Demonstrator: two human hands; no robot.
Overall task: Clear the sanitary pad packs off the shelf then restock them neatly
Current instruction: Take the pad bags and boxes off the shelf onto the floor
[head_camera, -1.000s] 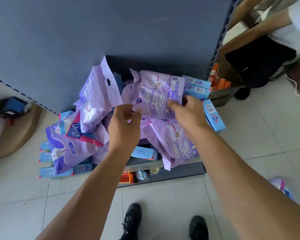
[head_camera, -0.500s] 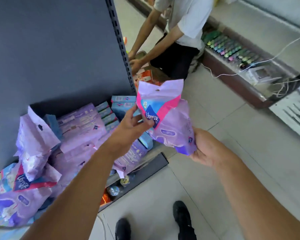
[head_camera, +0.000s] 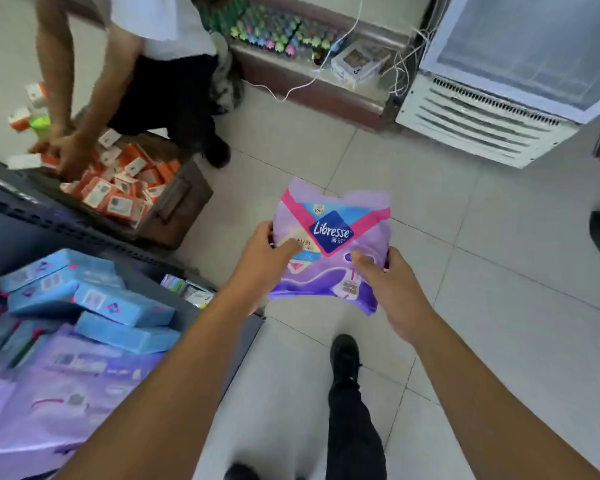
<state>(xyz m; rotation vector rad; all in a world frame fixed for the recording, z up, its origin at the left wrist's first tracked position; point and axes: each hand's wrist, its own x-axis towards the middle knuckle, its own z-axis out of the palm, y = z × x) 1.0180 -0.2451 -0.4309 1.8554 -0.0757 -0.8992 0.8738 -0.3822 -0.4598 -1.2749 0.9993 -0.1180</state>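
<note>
The purple pack [head_camera: 329, 251] you hold is thin, glossy plastic film, creased at its top edge. On the dark matt metal shelf [head_camera: 32, 216] beside you lie light blue boxes [head_camera: 122, 306] of smooth card and more purple film packs [head_camera: 66, 393]. Under you the floor [head_camera: 499, 341] is pale, smooth tile with a dull sheen.

We hold one pad pack [head_camera: 329, 247] out over the tiled floor [head_camera: 499, 306], our left hand [head_camera: 264, 261] on its left edge and our right hand [head_camera: 392, 289] at its lower right. To our left, the shelf [head_camera: 174, 271] carries boxes [head_camera: 84, 299] stacked toward its back, with more pad packs [head_camera: 66, 393] lying in front of them. Beyond the shelf's far end, a crate [head_camera: 177, 206] of small cartons [head_camera: 118, 192] sits on the floor, another person [head_camera: 146, 64] crouching behind it. A cooler [head_camera: 492, 109] stands at the far right.
</note>
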